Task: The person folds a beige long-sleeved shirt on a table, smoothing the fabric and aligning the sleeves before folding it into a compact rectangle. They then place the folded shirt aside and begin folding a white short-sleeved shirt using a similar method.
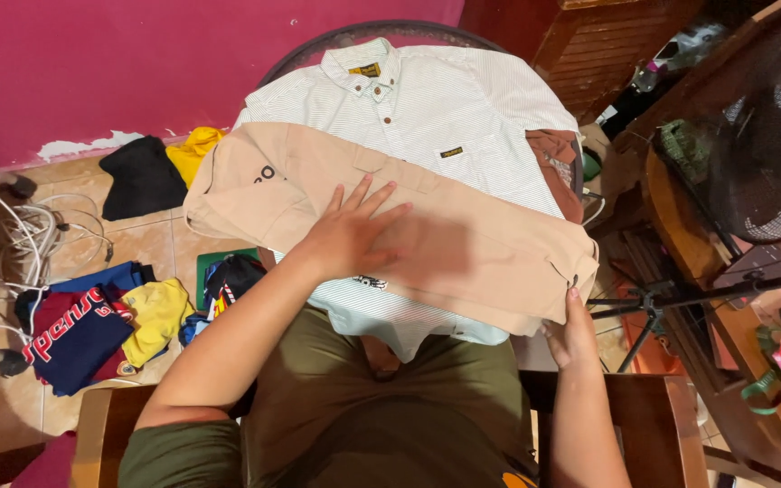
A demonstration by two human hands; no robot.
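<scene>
A white striped shirt [463, 108] lies spread across the middle of the frame, and over it lies a folded beige garment [463, 244] running from centre left to lower right. Your left hand [350, 230] presses flat on the beige garment, fingers spread. Your right hand [573, 333] pinches its lower right edge. Loose clothes [92, 330] lie on the floor at lower left.
</scene>
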